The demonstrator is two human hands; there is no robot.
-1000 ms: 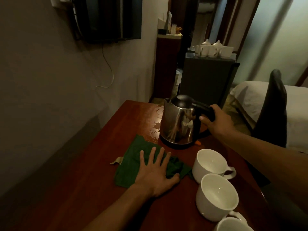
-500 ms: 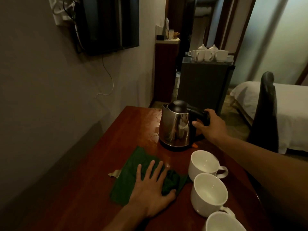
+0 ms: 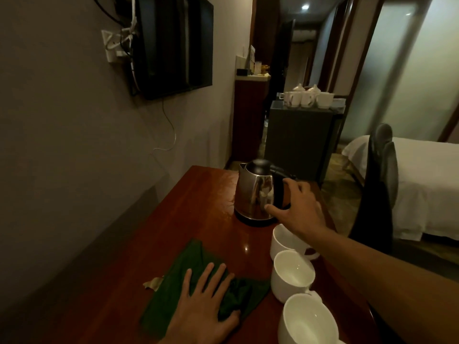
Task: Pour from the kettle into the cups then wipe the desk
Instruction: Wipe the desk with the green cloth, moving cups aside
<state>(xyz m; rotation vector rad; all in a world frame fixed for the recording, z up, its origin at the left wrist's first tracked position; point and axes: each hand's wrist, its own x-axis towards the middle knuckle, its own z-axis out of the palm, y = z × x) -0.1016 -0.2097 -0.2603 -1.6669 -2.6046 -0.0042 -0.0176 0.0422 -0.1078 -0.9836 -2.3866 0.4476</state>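
Right hand (image 3: 298,209): we see it has let go of the kettle (image 3: 255,192); its fingers are loosely spread and hold nothing, though the thumb may still be touching it.
Kettle: upright on the desk (image 3: 198,207), behind the cups (image 3: 291,274).
Left hand (image 3: 203,304): flat with straight fingers on the green cloth (image 3: 169,289).
Meaning: we judge wiping comes next.

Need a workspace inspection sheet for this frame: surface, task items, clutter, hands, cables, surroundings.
Surface: wooden desk, glossy, wet-looking marks left of the kettle.
Job's things: kettle upright on its base; three white cups in a row along the right edge; green cloth lying on the desk.
Clutter: crumpled scrap at the cloth's left edge.
Hands: left hand flat on the cloth; right hand at the kettle's handle, grip unclear.
Cables: white cable hanging below the TV; tangle at the wall socket.
Surroundings: TV on the wall, cabinet with tea set, chair, bed.
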